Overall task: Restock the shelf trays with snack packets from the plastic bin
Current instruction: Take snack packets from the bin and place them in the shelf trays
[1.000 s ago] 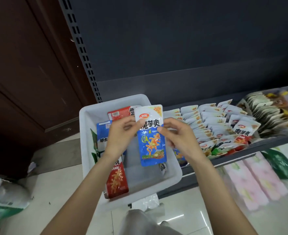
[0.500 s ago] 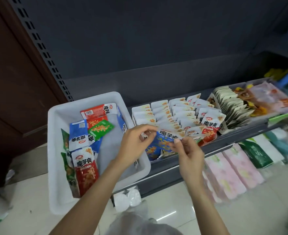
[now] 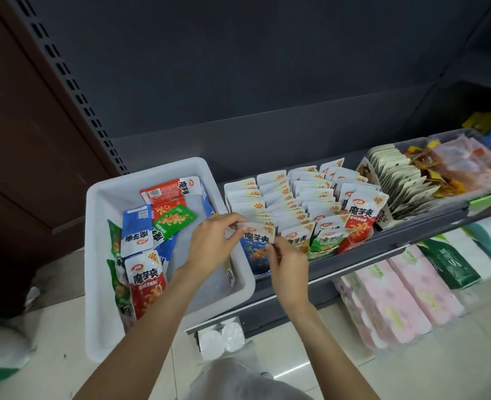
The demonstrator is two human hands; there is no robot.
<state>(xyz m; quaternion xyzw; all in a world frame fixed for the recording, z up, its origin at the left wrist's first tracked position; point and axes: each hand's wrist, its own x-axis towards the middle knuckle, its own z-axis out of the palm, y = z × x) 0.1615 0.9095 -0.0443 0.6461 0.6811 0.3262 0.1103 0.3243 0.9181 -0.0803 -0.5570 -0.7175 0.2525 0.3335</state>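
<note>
left hand (image 3: 214, 246) + right hand (image 3: 289, 262) | pinch blue packet (image 3: 256, 244) | shelf tray (image 3: 388, 235) front

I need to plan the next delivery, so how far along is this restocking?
Well under way. Done: the shelf tray already holds several dense rows of packets. In hand: the left hand and right hand pinch a blue packet at the front of the tray's leftmost row. Left: several red, blue and green packets lie in the white plastic bin.
</note>
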